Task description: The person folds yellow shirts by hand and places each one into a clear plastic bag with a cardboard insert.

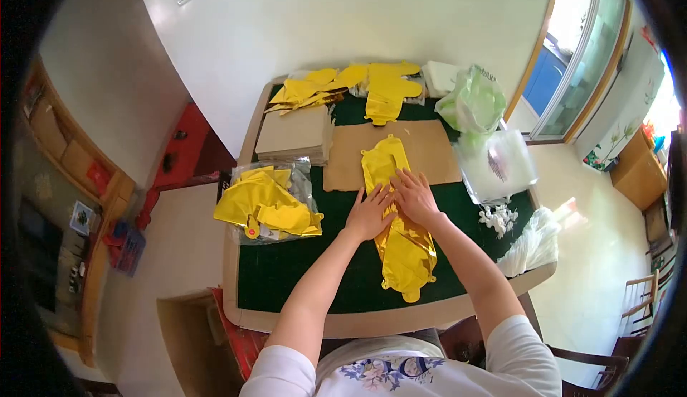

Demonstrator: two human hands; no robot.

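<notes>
Left hand [371, 214]: lay palm down, fingers spread, gripping nothing visible.
Right hand [416, 198]: lay flat just beside the left, fingers slightly parted.
Gold foil piece [409, 268]: ran beneath both hands, wrinkled; far end on the cardboard [347, 157], near end on the green tabletop [322, 282].
Bagged foil [268, 204]: lay left of the left hand.
Pressing: as judged, called for light, even palm pressure, working outward, edge tabs kept unfolded.

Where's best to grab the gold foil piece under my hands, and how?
Probably pinch the foil piece by its rounded near-end tab, coming from your side: it juts out uncovered, while your left hand and right hand cover its middle.
</notes>
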